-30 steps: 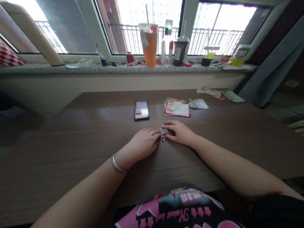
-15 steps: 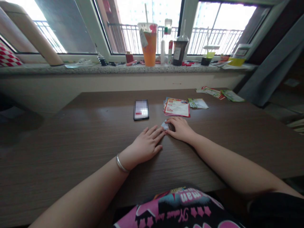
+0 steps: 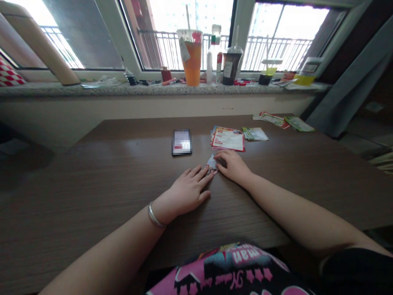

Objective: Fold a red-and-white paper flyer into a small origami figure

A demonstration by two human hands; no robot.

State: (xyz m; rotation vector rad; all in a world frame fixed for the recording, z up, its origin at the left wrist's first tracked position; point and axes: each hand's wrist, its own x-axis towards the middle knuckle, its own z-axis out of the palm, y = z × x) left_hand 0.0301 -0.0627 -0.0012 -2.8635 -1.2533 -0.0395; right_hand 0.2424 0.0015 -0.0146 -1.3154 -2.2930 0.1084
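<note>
A small folded piece of pale paper (image 3: 211, 162), with some darker print at its lower end, lies on the brown table between my hands. My left hand (image 3: 190, 189), a silver bangle on its wrist, lies flat with fingers stretched, its fingertips pressing on the paper's lower part. From the other side my right hand (image 3: 233, 167) curls its thumb and fingers against the paper's right edge. Part of the paper is covered by the fingers.
Beyond my hands lie a phone (image 3: 181, 142), a stack of printed cards (image 3: 229, 139) and a smaller pile of cards (image 3: 255, 134). More cards (image 3: 274, 119) are at the far right. Drinks, including an orange cup (image 3: 193, 61), line the stone windowsill (image 3: 101, 91).
The fingers have shifted slightly, with the left fingertips a little lower on the paper, and more of the paper shows between my hands. The cards and phone stay put.
</note>
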